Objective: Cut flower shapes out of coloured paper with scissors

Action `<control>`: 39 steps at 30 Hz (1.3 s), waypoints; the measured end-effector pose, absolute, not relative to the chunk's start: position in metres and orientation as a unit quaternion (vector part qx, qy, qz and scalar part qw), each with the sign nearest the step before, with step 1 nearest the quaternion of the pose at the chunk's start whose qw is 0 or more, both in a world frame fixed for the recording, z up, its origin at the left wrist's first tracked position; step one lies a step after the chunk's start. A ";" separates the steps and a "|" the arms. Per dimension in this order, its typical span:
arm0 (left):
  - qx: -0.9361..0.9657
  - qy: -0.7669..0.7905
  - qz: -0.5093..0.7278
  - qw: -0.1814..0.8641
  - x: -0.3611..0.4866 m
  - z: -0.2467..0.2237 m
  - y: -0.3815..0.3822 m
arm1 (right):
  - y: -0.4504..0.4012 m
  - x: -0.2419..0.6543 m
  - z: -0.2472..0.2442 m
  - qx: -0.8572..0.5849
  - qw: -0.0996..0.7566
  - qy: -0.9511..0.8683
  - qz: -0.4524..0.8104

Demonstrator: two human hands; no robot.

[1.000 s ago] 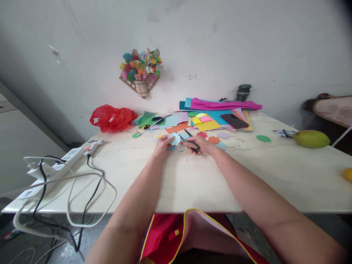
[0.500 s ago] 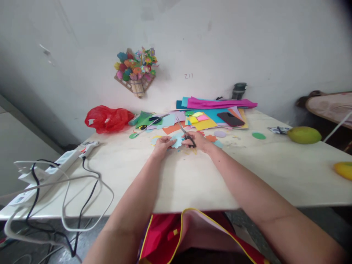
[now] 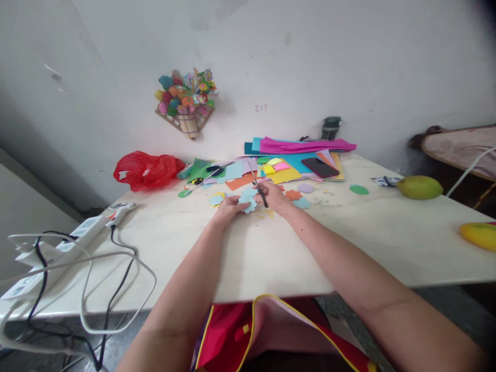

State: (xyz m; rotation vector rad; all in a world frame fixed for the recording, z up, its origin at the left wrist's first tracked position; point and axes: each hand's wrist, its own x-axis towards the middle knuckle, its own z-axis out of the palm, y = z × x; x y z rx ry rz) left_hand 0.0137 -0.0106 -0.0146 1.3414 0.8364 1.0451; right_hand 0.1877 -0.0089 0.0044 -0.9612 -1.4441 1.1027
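Between finger and thumb my left hand [image 3: 231, 209] pinches a light blue paper flower [image 3: 248, 200] with a scalloped edge. My right hand [image 3: 273, 196] is closed around a pair of scissors [image 3: 260, 188], whose blades point up and away beside the flower's right side. Whether the blades touch the paper I cannot tell. Just left of the flower lies a blue and yellow cutout [image 3: 217, 199]. Right of my right hand are an orange paper flower [image 3: 293, 195], a blue cutout [image 3: 301, 203] and a lilac disc [image 3: 306, 188]. Small yellow scraps [image 3: 267, 213] lie under my hands.
Coloured sheets, a phone [image 3: 320, 167] and a second pair of scissors [image 3: 215, 169] lie at the back. A red plastic bag [image 3: 149, 170] and a power strip [image 3: 58, 258] with tangled cables take up the left. At right are a green disc [image 3: 359, 189] and a green-yellow fruit [image 3: 419, 187].
The scissors have turned in my right hand, so their handles now show edge-on. The blue flower has turned a little in my left hand. The whole view has shifted slightly.
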 end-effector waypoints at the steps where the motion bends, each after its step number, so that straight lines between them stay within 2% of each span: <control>1: 0.570 0.355 0.454 0.586 0.014 -0.015 -0.010 | -0.009 0.187 0.005 -0.404 0.518 -0.598 0.459; 21: 0.464 0.339 0.591 0.566 0.011 -0.010 -0.008 | -0.023 0.186 0.012 -0.426 0.432 -0.578 0.545; 25: 0.460 0.331 0.591 0.574 0.010 -0.012 -0.006 | -0.023 0.185 0.006 -0.445 0.407 -0.584 0.544; 32: 0.438 0.326 0.600 0.585 0.007 -0.017 -0.003 | -0.010 0.180 -0.014 -0.439 0.447 -0.555 0.547; 39: 0.423 0.316 0.612 0.589 0.006 -0.018 -0.001 | -0.015 0.164 0.009 -0.524 0.402 -0.557 0.504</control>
